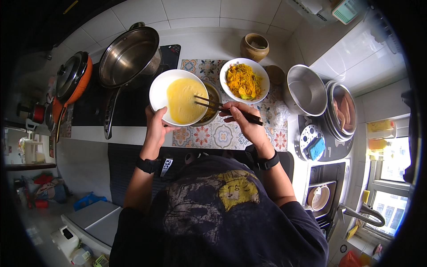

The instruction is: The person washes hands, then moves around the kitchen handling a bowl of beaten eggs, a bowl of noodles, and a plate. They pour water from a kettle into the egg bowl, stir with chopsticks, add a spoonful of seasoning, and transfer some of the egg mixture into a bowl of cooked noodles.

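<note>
My left hand (156, 128) grips the near left rim of a white bowl (158, 87), thumb over the edge. The bowl is tilted, and yellow beaten egg (185, 100) pools toward its right side. In my right hand (245, 121) is a pair of dark chopsticks (217, 105), their tips at the egg. Partly hidden beneath the white bowl is a metal bowl (215, 92) with some food inside. Beyond my right hand, a white dish (264, 81) holds orange and yellow shredded food (243, 80).
A steel pan (128, 55) stands on the black cooktop (90, 111), its handle toward me. Farther left is a lidded orange pan (78, 80). To the right are a steel basin (307, 90), stacked bowls with sausage-like pieces (343, 110), a blue sponge (316, 149) and the sink (328, 173). A brown pot (253, 50) stands behind.
</note>
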